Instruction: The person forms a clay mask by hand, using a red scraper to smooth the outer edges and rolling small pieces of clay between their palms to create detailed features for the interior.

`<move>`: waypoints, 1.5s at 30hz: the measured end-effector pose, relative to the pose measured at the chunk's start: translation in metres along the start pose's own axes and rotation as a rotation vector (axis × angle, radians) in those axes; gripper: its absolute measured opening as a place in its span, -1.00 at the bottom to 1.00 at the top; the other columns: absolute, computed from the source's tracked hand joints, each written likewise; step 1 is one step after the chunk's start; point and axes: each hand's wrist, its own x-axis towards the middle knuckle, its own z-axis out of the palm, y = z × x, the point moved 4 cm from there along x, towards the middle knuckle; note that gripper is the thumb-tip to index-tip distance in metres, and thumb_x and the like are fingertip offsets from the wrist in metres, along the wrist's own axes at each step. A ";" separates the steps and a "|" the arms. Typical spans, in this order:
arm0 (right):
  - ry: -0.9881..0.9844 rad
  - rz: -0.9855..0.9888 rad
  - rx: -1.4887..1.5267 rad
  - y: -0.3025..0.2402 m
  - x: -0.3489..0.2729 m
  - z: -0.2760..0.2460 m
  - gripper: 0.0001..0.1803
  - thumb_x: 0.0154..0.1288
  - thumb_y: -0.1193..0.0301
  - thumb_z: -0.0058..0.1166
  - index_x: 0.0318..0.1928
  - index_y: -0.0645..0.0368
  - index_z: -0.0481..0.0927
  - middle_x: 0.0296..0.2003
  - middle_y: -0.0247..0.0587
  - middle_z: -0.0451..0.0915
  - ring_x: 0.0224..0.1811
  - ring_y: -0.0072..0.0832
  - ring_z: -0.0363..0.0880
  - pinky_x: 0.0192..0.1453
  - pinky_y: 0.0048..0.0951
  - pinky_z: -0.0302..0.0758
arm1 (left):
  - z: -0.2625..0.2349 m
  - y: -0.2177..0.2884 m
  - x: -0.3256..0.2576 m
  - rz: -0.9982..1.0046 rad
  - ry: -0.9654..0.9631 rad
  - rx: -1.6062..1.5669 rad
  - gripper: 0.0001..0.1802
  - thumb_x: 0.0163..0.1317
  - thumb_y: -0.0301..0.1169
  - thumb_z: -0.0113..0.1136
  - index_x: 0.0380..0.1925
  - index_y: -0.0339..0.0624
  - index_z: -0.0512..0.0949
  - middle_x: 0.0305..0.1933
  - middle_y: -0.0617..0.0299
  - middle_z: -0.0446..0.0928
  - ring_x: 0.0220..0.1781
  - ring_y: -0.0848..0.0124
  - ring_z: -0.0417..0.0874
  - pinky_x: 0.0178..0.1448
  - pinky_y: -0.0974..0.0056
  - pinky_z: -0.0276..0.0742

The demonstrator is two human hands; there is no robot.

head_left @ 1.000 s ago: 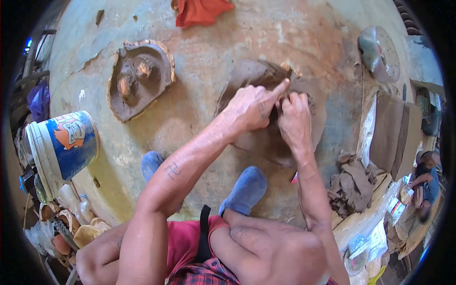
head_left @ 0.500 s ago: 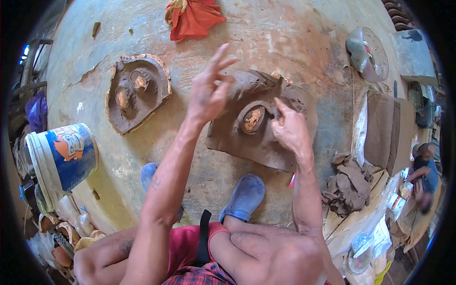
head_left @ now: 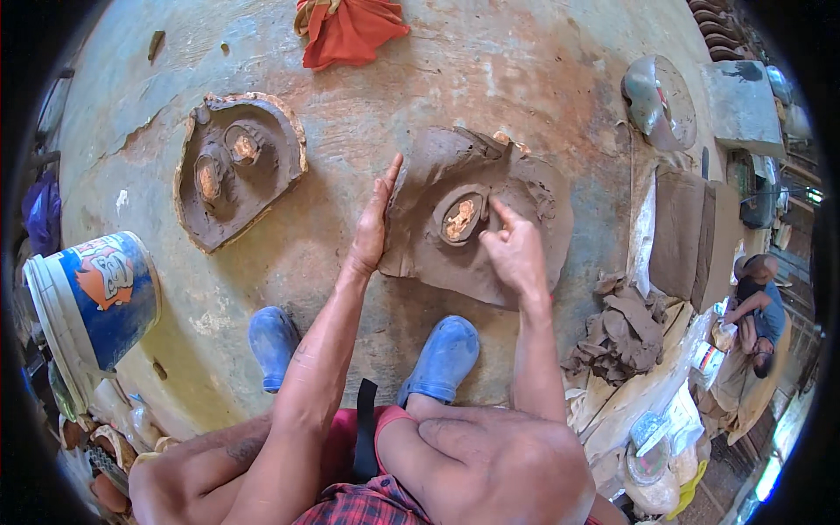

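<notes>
A brown sheet of wet clay [head_left: 429,271] lies over a mold on the floor, with an oval opening [head_left: 459,219] that shows an orange, rough surface. My right hand [head_left: 514,252] is over the clay, index finger stretched to the rim just right of that opening and the other fingers curled. At the sheet's left edge my left hand [head_left: 374,220] stands on its side, fingers straight and flat, holding nothing. Further left sits a second clay-lined mold [head_left: 247,197] with two raised ovals around orange patches.
A red cloth [head_left: 354,35] lies at the far side. On the left stands a white and blue bucket [head_left: 109,293]. To the right are a clay heap [head_left: 619,337], a clay slab [head_left: 678,232] and a metal bowl-like piece [head_left: 649,105]. Another person [head_left: 759,306] sits far right.
My left hand has come down to the sheet's left edge, its spread fingers now straight together. My right index finger has shifted down and left, toward the oval opening. The view has shifted slightly.
</notes>
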 end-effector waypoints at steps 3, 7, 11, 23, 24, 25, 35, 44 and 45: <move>-0.081 -0.002 0.035 -0.009 -0.018 0.024 0.03 0.11 0.46 0.12 0.64 0.35 0.08 -0.74 -0.28 0.47 -0.68 -0.60 0.42 -0.46 -0.38 0.48 | -0.006 -0.007 -0.009 -0.082 0.016 -0.124 -0.12 0.68 0.23 -0.50 0.67 -0.24 0.06 0.77 0.07 -0.02 0.79 0.25 -0.09 0.80 0.16 -0.26; -0.080 0.002 0.148 0.004 -0.029 0.035 0.02 0.14 0.48 0.12 0.64 0.35 0.07 -0.74 -0.37 0.44 -0.69 -0.70 0.31 -0.53 -0.43 0.41 | -0.005 -0.015 -0.010 -0.207 -0.046 -0.465 0.01 0.58 0.41 -0.49 0.65 -0.22 0.16 0.72 0.08 0.13 0.74 0.23 0.10 0.78 0.15 -0.14; -0.005 -0.006 0.195 0.004 -0.036 0.044 0.02 0.14 0.52 0.08 0.65 0.35 0.04 -0.71 -0.44 0.40 -0.68 -0.72 0.29 -0.54 -0.46 0.39 | -0.007 -0.022 -0.007 -0.233 -0.028 -0.513 0.05 0.55 0.44 -0.49 0.64 -0.21 0.19 0.71 0.11 0.18 0.73 0.23 0.14 0.77 0.16 -0.09; 0.027 -0.023 0.323 0.016 -0.062 0.070 0.04 0.17 0.50 0.15 0.66 0.26 0.02 -0.72 -0.46 0.35 -0.65 -0.74 0.24 -0.51 -0.49 0.35 | -0.010 -0.019 0.000 -0.223 -0.101 -0.521 0.03 0.56 0.43 -0.49 0.65 -0.20 0.14 0.74 0.08 0.11 0.76 0.21 0.04 0.78 0.13 -0.18; 0.056 -0.035 0.335 0.014 -0.065 0.074 0.03 0.18 0.51 0.15 0.66 0.26 0.02 -0.73 -0.47 0.33 -0.65 -0.73 0.22 -0.51 -0.49 0.34 | -0.010 -0.024 -0.003 -0.226 -0.101 -0.522 0.03 0.56 0.43 -0.49 0.65 -0.20 0.14 0.74 0.08 0.11 0.76 0.21 0.04 0.78 0.13 -0.18; 0.072 -0.033 0.338 0.013 -0.071 0.083 0.02 0.20 0.51 0.16 0.67 0.23 0.04 -0.73 -0.51 0.33 -0.66 -0.73 0.21 -0.51 -0.50 0.33 | -0.011 -0.024 -0.004 -0.210 -0.088 -0.499 0.02 0.56 0.41 -0.47 0.66 -0.19 0.14 0.74 0.08 0.12 0.76 0.21 0.06 0.78 0.13 -0.17; 0.054 -0.010 0.245 0.008 -0.082 0.103 0.05 0.29 0.41 0.12 0.64 0.43 -0.19 -0.62 0.08 0.62 -0.61 -0.14 0.64 -0.32 -0.09 0.57 | -0.014 -0.026 -0.001 -0.248 -0.087 -0.585 -0.07 0.62 0.32 -0.40 0.66 -0.18 0.12 0.71 0.09 0.17 0.73 0.21 0.14 0.76 0.13 -0.05; 0.040 -0.016 0.060 0.000 -0.075 0.098 0.05 0.38 0.22 0.11 0.59 0.58 -0.17 -0.50 0.36 0.65 -0.38 0.24 0.71 -0.15 0.11 0.62 | -0.012 -0.034 -0.001 -0.235 -0.117 -0.590 -0.11 0.64 0.27 -0.39 0.66 -0.18 0.14 0.74 0.11 0.12 0.75 0.22 0.09 0.77 0.14 -0.10; 0.043 -0.018 0.057 0.000 -0.071 0.095 0.05 0.38 0.22 0.11 0.59 0.58 -0.17 -0.50 0.36 0.65 -0.38 0.24 0.71 -0.15 0.11 0.62 | -0.014 -0.035 0.003 -0.232 -0.119 -0.592 -0.11 0.64 0.27 -0.39 0.66 -0.18 0.14 0.74 0.11 0.12 0.75 0.22 0.09 0.77 0.14 -0.10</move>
